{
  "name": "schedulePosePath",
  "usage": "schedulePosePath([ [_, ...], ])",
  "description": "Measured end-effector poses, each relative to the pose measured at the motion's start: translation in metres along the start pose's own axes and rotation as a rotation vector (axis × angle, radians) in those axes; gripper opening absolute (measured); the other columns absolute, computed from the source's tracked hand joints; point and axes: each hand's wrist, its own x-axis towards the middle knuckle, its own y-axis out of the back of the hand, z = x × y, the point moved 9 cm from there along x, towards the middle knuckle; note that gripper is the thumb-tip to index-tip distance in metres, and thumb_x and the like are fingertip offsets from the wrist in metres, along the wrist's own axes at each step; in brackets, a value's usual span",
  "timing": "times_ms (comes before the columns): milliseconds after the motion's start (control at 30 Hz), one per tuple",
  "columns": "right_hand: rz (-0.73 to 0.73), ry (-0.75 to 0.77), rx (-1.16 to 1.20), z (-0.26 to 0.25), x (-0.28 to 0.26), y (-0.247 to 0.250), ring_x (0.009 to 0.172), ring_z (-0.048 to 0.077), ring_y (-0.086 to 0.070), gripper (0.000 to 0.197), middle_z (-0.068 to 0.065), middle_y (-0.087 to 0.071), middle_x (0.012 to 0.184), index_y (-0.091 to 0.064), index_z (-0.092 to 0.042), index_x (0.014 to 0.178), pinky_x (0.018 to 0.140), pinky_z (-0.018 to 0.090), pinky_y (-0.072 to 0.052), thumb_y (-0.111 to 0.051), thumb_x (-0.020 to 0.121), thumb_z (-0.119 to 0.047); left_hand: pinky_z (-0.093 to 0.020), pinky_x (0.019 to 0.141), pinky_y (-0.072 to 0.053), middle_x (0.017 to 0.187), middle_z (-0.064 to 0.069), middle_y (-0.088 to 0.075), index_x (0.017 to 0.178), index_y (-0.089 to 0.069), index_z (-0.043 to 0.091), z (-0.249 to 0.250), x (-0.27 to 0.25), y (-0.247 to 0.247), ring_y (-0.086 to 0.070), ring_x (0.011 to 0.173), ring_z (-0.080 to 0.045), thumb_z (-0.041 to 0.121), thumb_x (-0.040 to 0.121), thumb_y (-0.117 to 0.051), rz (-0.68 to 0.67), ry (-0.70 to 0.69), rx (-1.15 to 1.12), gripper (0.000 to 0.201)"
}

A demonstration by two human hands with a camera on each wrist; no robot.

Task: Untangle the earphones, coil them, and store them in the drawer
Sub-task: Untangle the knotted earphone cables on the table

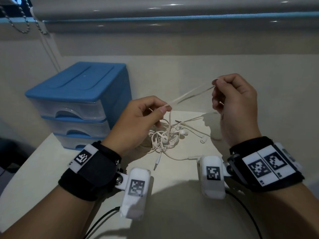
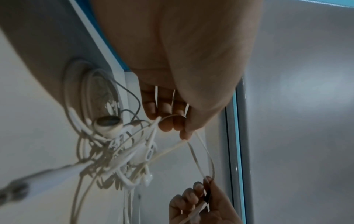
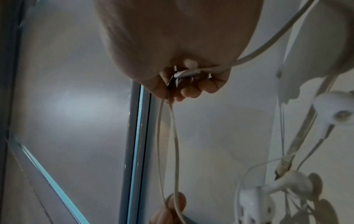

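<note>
Untangling earphones (image 1: 164, 137) on tabletop (image 1: 51, 161), right of drawer (image 1: 76, 109); left hand (image 1: 138, 116) and right hand (image 1: 234, 104) fingers pinching doubled strand taut above knot; light, limp, snag-prone; best gripped near plug (image 1: 156, 163).

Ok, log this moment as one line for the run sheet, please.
stage: untangling | left hand: pinches cable | right hand: pinches cable | earphones: tangled on table | drawer unit: all shut

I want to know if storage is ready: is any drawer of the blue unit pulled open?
No. In the head view all three clear drawers of the blue drawer unit sit flush and closed.
</note>
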Motion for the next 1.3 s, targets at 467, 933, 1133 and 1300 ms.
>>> schedulePosePath([
  [467, -0.632, 0.095, -0.435, 0.001, -0.038, -0.063, 0.098, 0.001, -0.068, 0.015, -0.007, -0.077, 0.102, -0.079, -0.019, 0.105, 0.085, 0.007, -0.042, -0.074, 0.092, -0.024, -0.026, 0.068, -0.053, 0.078, -0.016, -0.073, 0.099, -0.08, 0.01, 0.002, -0.003, -0.004, -0.064, 0.068, -0.016, 0.015, 0.095, -0.071, -0.029, -0.007, 0.011, 0.011],
  [933, -0.071, 0.246, -0.21, -0.026, -0.011, -0.014, 0.059, 0.014, -0.062, 0.008, 0.005, -0.061, 0.073, -0.065, -0.005, 0.089, 0.063, 0.023, -0.05, -0.063, 0.097, -0.006, -0.023, 0.065, -0.048, 0.082, 0.001, -0.072, 0.09, -0.066, 0.013, -0.018, -0.009, -0.023, -0.061, 0.068, -0.01, 0.016, 0.093, -0.072, -0.23, 0.184, 0.166, 0.008],
  [1133, 0.115, 0.224, -0.158, -0.024, -0.005, 0.006, 0.055, 0.018, -0.057, 0.008, 0.011, -0.058, 0.073, -0.063, -0.006, 0.091, 0.059, 0.021, -0.047, -0.061, 0.098, -0.01, -0.009, 0.056, -0.04, 0.085, -0.004, -0.069, 0.1, -0.064, 0.003, -0.012, -0.013, -0.029, -0.057, 0.058, 0.0, 0.006, 0.093, -0.071, -0.289, 0.189, 0.148, 0.01],
  [1300, 0.134, 0.117, -0.177, -0.014, -0.001, 0.014, 0.062, 0.019, -0.058, 0.008, 0.013, -0.058, 0.078, -0.066, -0.005, 0.092, 0.056, 0.015, -0.044, -0.06, 0.096, -0.009, -0.013, 0.056, -0.044, 0.081, -0.011, -0.068, 0.1, -0.065, 0.003, -0.015, -0.01, -0.025, -0.059, 0.062, -0.007, 0.001, 0.094, -0.069, -0.253, 0.202, 0.115, 0.008],
])
